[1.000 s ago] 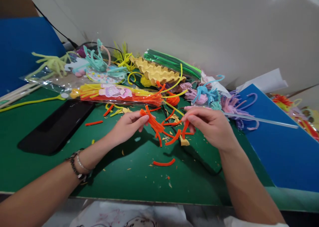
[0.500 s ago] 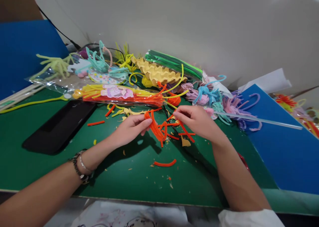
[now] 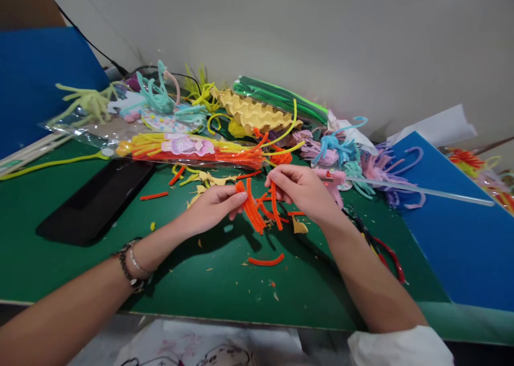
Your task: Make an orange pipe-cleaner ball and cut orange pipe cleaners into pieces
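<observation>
Pinched between the fingers of my left hand [image 3: 219, 206] are several short orange pipe cleaner pieces [image 3: 252, 211], hanging down side by side. My right hand [image 3: 299, 189] grips one orange pipe cleaner piece [image 3: 274, 208] by its upper end, just to the right of that bunch. More cut orange pieces lie on the green table under and behind both hands. One curved orange piece [image 3: 265, 260] rests alone nearer the front. A pink glue gun [image 3: 332, 183] with a long clear glue stick [image 3: 417, 189] lies behind my right hand, partly hidden by it.
A clear bag of orange and yellow pipe cleaners [image 3: 193, 151] lies across the back. To the left is a black phone-like slab [image 3: 94, 205]. Red-handled scissors [image 3: 391, 256] sit beside my right forearm. A blue board [image 3: 458, 232] stands at the right. Yellow scraps [image 3: 214, 180] litter the table.
My right hand has moved slightly left, bringing its orange piece upright beside the bunch in my left hand. The glue gun and scissors show more now. My left hand has barely moved.
</observation>
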A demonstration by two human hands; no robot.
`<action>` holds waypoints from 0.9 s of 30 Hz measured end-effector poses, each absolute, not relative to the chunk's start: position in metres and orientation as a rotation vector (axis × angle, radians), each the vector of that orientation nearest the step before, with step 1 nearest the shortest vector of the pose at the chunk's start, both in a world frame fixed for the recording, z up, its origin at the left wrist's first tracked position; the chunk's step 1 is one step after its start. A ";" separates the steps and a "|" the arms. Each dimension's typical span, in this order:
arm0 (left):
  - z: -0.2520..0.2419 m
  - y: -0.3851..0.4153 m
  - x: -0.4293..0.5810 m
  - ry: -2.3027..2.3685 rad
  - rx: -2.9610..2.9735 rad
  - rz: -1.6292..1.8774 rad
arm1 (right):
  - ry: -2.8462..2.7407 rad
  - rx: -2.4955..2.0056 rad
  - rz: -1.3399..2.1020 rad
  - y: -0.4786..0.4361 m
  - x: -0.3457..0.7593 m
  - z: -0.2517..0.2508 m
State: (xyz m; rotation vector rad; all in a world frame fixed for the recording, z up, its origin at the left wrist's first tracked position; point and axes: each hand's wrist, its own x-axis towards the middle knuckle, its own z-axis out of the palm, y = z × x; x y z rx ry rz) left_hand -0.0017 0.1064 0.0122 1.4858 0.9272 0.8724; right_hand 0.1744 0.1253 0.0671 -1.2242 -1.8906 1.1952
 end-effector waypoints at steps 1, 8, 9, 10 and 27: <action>0.012 0.106 -0.002 0.922 1.486 0.870 | -1.876 -1.218 1.211 0.125 0.173 0.065; 0.009 0.106 -0.002 0.880 1.489 0.844 | -1.807 -1.178 1.221 0.125 0.169 0.059; 0.008 0.106 -0.002 0.876 1.488 0.839 | -1.794 -1.176 1.223 0.125 0.168 0.058; 0.008 0.106 -0.002 0.874 1.486 0.836 | -1.782 -1.172 1.229 0.125 0.168 0.058; 0.010 0.105 -0.001 0.911 1.511 0.785 | -1.702 -1.170 1.335 0.124 0.162 0.053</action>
